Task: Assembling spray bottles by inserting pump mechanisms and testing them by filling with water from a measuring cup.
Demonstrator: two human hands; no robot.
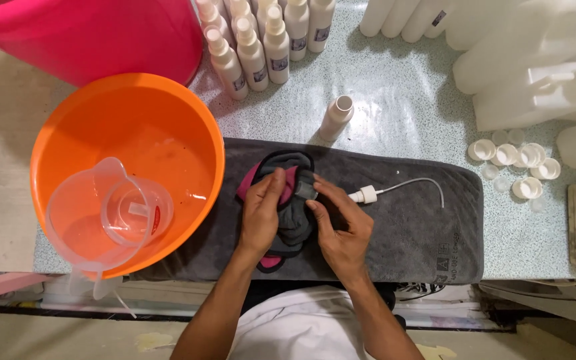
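Left hand (pixel 261 217): pressed down on a bunched grey and pink cloth (pixel 287 200), fingers curled over its top edge and gripping it.
Right hand (pixel 341 230): fingers pinched narrowly on a small dark part at the cloth's right edge; what that part is I cannot tell.
Cloth: lies on the grey towel (pixel 408 233), at the middle of the table's near edge.
Spray head (pixel 367 195): white, lying on the towel just beside the right hand, its thin tube curving off to the right.
Open bottle (pixel 337 117): small, white, capless, just beyond the towel's far edge.
Orange basin (pixel 135 113): on the left, holding a shallow layer of clear liquid.
Measuring jug (pixel 105 217): clear plastic, sitting inside the basin; its contents cannot be told.
Capped bottles (pixel 261 40): white, grouped at the far side.
Loose caps (pixel 518 163): white, scattered on the table to the right.
Pink tub (pixel 95 33): behind the basin; its inside is hidden.
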